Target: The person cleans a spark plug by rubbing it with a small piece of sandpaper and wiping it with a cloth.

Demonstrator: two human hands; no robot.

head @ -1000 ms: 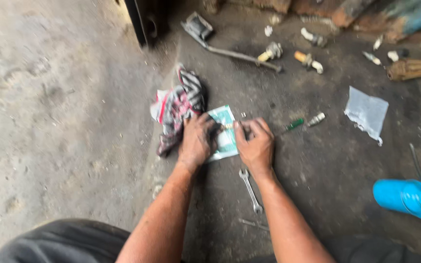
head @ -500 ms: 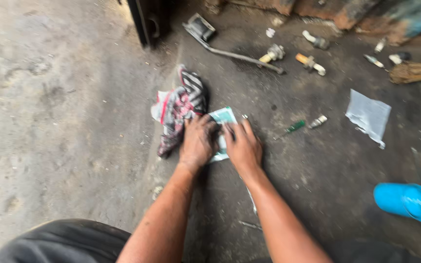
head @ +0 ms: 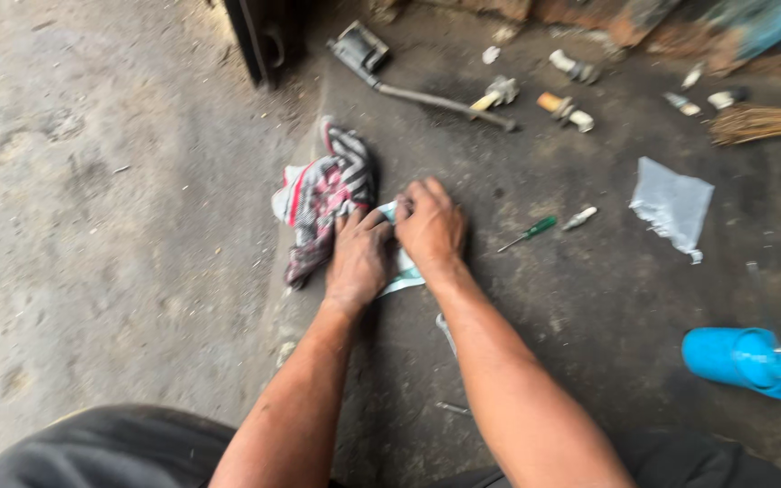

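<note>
I am pressing both my hands down on a small flat packet (head: 406, 271), white with pale green edges, lying on the dark floor just beside a striped rag (head: 323, 194); most of it is hiding under my fingers. Well apart to my right, a clear crumpled plastic bag (head: 671, 206) is lying flat.

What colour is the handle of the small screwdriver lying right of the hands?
Green, seen in the head view: the screwdriver lies on the dark floor.
</note>
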